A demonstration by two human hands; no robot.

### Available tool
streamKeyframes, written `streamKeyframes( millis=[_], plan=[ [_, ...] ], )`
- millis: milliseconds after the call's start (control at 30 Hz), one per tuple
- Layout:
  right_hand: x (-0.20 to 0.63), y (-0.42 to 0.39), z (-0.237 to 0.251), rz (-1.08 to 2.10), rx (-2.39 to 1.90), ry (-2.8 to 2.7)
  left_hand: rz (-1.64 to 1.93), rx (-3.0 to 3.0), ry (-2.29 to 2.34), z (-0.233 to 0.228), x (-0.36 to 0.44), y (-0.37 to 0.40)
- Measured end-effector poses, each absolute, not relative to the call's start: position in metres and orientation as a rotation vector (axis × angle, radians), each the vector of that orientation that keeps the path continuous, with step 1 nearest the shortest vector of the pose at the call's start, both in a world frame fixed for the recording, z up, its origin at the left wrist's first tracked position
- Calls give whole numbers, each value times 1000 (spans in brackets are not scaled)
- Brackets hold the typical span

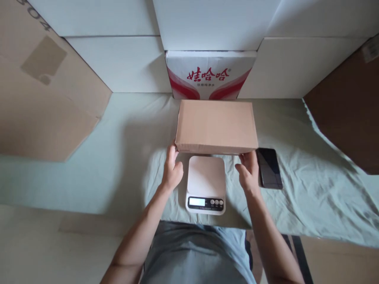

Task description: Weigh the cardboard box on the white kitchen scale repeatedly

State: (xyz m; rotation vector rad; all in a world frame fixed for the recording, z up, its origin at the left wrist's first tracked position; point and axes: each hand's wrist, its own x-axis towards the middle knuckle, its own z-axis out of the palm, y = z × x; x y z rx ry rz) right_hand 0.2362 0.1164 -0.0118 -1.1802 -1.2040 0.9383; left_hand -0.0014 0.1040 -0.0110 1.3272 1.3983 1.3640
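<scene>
A closed brown cardboard box [217,124] is held between my two hands, just beyond the kitchen scale. My left hand [173,169] grips its near left corner, with the fingers partly hidden behind the box. At the near right corner my right hand [248,170] holds it, fingers reaching under the edge. In front of me the white kitchen scale [206,177] lies on the cloth, its display lit and its weighing plate bare. Whether the box touches the cloth I cannot tell.
A dark smartphone [270,168] lies right of my right hand on the pale green cloth [130,157]. A white and red printed carton [211,75] stands behind the box. Large cardboard panels rise at the left [44,90] and right [349,106]; white panels [118,63] close off the back.
</scene>
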Motion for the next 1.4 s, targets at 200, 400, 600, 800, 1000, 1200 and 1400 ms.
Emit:
streamKeyframes(
  millis=[200, 400, 600, 800, 1000, 1200, 1400],
  plan=[
    [236, 121, -47, 998, -1235, -1194, 1297, 1325, 1446, -54, -7, 110],
    [251, 109, -59, 920, -1347, -1156, 1414, 1449, 1656, -73, -18, 103],
    [257, 98, -69, 728, -1481, -1327, 1434, 1441, 1764, -81, -27, 97],
    [251, 96, -68, 581, -1547, -1444, 1380, 1557, 1797, -79, -26, 98],
    [251, 96, -67, 627, -1552, -1386, 1361, 1545, 1797, -78, -25, 97],
    [259, 103, -66, 924, -1290, -1029, 1607, 1163, 1570, -83, -30, 103],
    [248, 123, -54, 1141, -1151, -1074, 1397, 1184, 1368, -66, -13, 119]
  ],
)
